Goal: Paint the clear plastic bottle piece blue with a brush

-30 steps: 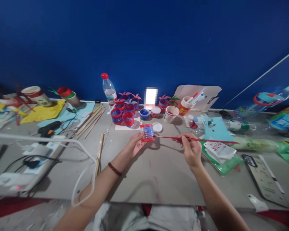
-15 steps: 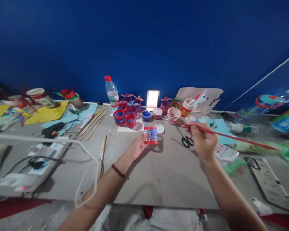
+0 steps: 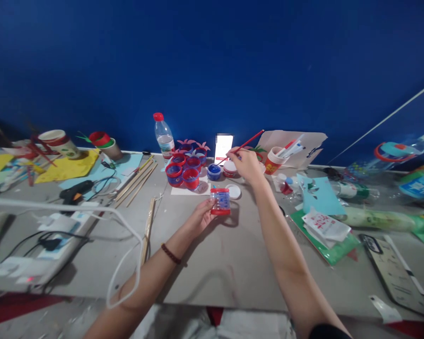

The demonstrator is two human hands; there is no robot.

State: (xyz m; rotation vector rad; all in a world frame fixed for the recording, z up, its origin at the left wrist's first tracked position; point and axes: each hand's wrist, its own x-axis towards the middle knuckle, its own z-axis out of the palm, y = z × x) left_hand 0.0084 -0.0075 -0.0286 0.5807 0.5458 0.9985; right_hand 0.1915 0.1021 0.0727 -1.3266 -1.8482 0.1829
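Near the middle of the table, my left hand [image 3: 202, 217] grips a small clear plastic piece [image 3: 220, 201] with red bands at both ends and blue paint between them. My right hand [image 3: 246, 164] pinches a thin red paintbrush [image 3: 249, 141], whose tip reaches into the open jar of blue paint [image 3: 214, 172]. Beside that jar stands a red and white paint jar [image 3: 229, 168], partly behind my right hand. A white lid [image 3: 233, 191] lies just beyond the clear piece. Several red and blue painted cups [image 3: 191, 179] are grouped left of the jars.
A red-capped bottle [image 3: 163, 136] and a lit phone [image 3: 224, 149] stand by the wall. Wooden sticks [image 3: 136, 183], a glue gun [image 3: 78, 189] and a power strip [image 3: 69, 235] lie left; paper cups with pens [image 3: 274, 160] and green packaging [image 3: 334, 252] are right.
My right hand has moved left and away from me, and the brush tip has gone from the paper cup area to the blue paint jar. My left hand has barely moved.
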